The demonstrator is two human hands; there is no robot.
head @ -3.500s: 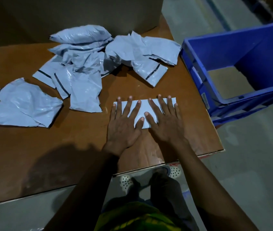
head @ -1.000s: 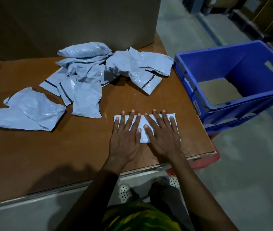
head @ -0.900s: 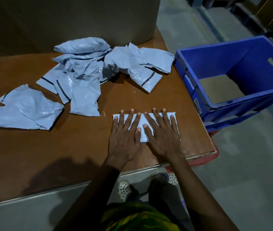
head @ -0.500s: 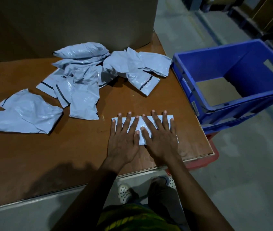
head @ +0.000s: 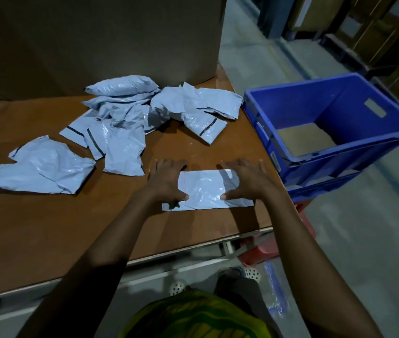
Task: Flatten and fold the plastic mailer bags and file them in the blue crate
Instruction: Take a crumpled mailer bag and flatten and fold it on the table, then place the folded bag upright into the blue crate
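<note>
Grip set wide apart: left hand (head: 166,181) and right hand (head: 247,181) each holding an end of the folded pale grey plastic mailer bag (head: 205,189) near the worktop's (head: 47,228) front right corner, thumbs on top. Best to keep the edges square, press the crease firmly, then lift level toward the blue plastic crate (head: 303,106) alongside.

A flat mailer (head: 205,189) lies near the front right of the bench (head: 35,228). The left grip (head: 166,181) is on its left end and the right grip (head: 247,181) on its right end, with thumbs on top and fingers over its far edge. Behind it and leftward sits a heap of mailers (head: 125,132), with a lone mailer (head: 42,167) apart at the far left, a box (head: 96,40) behind the heap, and the crate (head: 327,98) just off the bench's right edge.
</note>
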